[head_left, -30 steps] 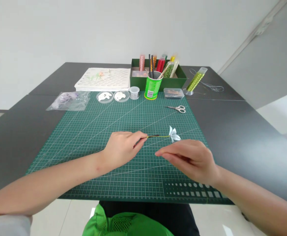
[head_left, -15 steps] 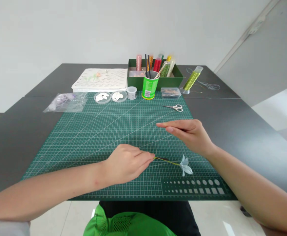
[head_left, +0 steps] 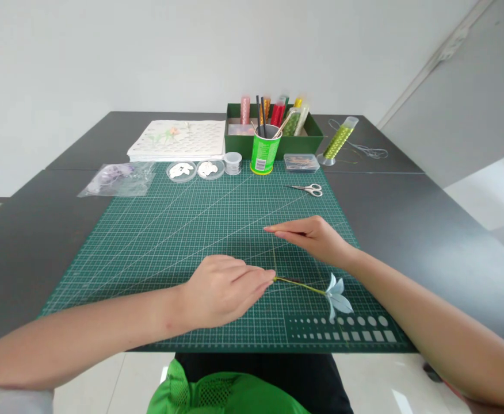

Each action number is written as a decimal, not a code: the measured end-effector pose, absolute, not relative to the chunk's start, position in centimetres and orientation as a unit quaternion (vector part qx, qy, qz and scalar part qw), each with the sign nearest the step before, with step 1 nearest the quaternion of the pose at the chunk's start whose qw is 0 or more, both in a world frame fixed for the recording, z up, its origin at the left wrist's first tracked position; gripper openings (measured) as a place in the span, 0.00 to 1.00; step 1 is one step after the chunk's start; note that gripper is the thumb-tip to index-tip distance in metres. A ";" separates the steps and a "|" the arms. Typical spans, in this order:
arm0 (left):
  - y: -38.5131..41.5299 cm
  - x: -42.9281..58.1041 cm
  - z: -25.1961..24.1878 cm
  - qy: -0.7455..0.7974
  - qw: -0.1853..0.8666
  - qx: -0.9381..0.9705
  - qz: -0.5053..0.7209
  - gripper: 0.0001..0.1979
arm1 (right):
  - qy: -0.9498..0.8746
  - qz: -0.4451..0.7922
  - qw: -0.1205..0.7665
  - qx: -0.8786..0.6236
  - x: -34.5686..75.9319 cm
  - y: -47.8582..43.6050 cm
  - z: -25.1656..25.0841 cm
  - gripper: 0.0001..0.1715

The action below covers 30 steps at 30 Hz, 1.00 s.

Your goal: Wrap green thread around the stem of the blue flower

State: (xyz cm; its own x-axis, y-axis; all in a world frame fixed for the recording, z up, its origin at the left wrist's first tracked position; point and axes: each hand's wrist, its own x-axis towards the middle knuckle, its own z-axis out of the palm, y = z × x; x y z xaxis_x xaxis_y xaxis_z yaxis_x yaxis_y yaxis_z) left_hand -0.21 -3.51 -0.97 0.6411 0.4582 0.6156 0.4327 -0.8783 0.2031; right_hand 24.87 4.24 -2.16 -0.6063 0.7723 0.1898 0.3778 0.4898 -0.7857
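Note:
My left hand [head_left: 224,290] pinches the near end of a thin green stem [head_left: 299,283] low over the green cutting mat [head_left: 170,230]. A small pale blue flower [head_left: 337,299] sits at the stem's right end. My right hand [head_left: 316,238] hovers just beyond the stem, fingers pressed together in a pinch. A fine thread [head_left: 275,256] runs from the stem up to those fingertips.
Small scissors [head_left: 308,188] lie on the mat beyond my right hand. Along the mat's far edge stand a green cup of tools [head_left: 264,150], a clear lidded box [head_left: 301,163], a spool [head_left: 233,163] and two dishes [head_left: 182,170]. Behind are a green box [head_left: 312,138], a bead tube [head_left: 337,142], a white pad [head_left: 178,138] and a plastic bag [head_left: 118,177].
My left hand brought the flower stem nearer to me and lower. My right hand rose over the stem to the far side, then drew back a little leftward with the thread.

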 end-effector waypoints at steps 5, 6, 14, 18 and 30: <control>-2.5 -0.6 -0.7 0.310 0.031 0.854 0.416 0.04 | -0.856 0.330 0.229 -0.326 24.8 4.2 -3.6 0.18; -2.1 -0.7 -0.5 0.335 0.043 0.839 0.427 0.05 | -0.858 0.320 0.229 -0.330 24.8 4.2 -3.7 0.18; 0.7 -1.2 0.0 0.485 0.261 0.697 0.461 0.05 | -0.889 0.278 0.185 -0.314 25.1 4.1 -2.2 0.15; 1.5 -1.4 -0.3 0.500 0.311 0.668 0.456 0.06 | -0.896 0.316 0.162 -0.268 25.0 3.3 -0.5 0.14; 1.4 -1.4 -1.0 0.499 0.226 0.743 0.385 0.06 | -0.901 0.350 0.187 -0.174 24.1 0.5 1.3 0.15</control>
